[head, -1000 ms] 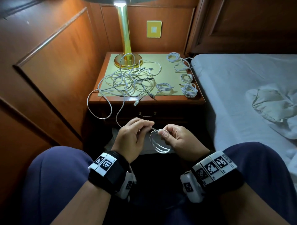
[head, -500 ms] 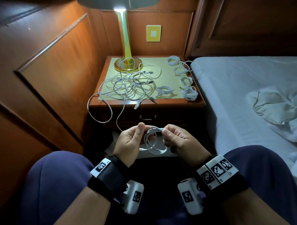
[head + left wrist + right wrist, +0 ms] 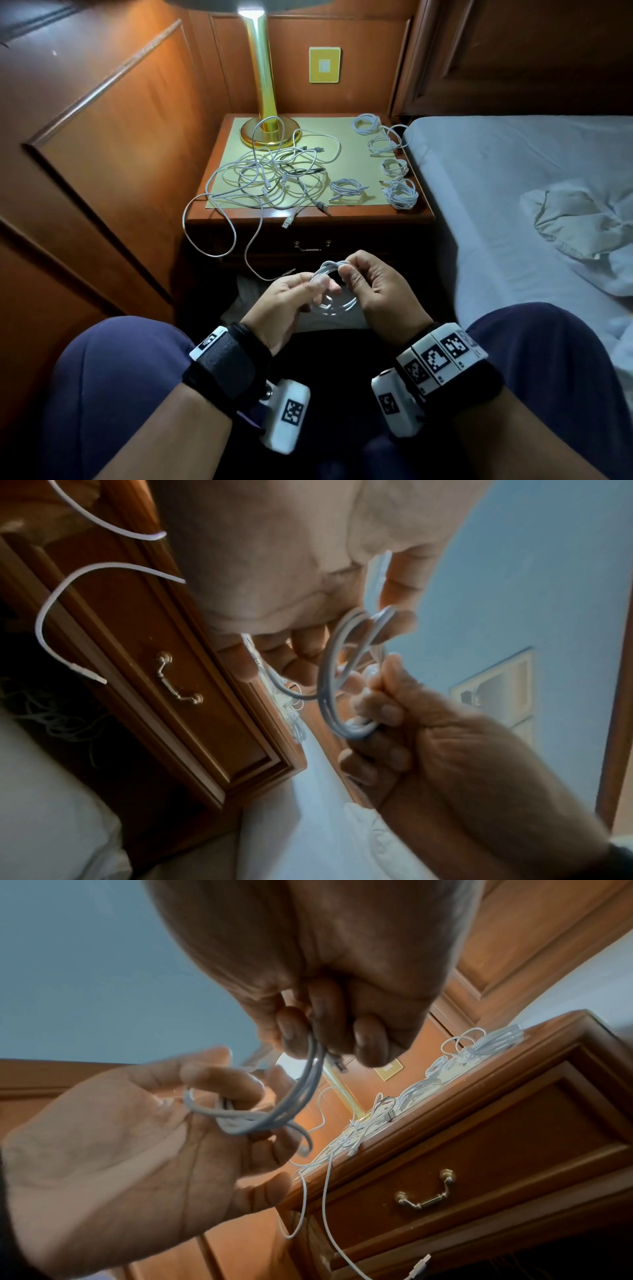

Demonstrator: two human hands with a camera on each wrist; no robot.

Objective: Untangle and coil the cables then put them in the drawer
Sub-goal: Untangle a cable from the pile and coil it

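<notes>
Seated person facing a bed (image 3: 513,205) with a crumpled cloth (image 3: 582,226) on it and, to its left, a wooden nightstand (image 3: 308,216). The nightstand's drawer (image 3: 311,246) is closed, its brass handle (image 3: 424,1195) hanging flat. A brass lamp (image 3: 263,89) stands at the back of the top. In front of the lamp lies a loose tangle of white cables (image 3: 274,174), one strand drooping over the front edge. Five small coiled cables (image 3: 394,168) sit along the right side, apart from the tangle. Above the person's knees, the right hand (image 3: 376,294) pinches the top of a white cable coil (image 3: 334,287) between thumb and curled fingers. The left hand (image 3: 284,308) holds the coil's lower side, fingers bent around its strands.
</notes>
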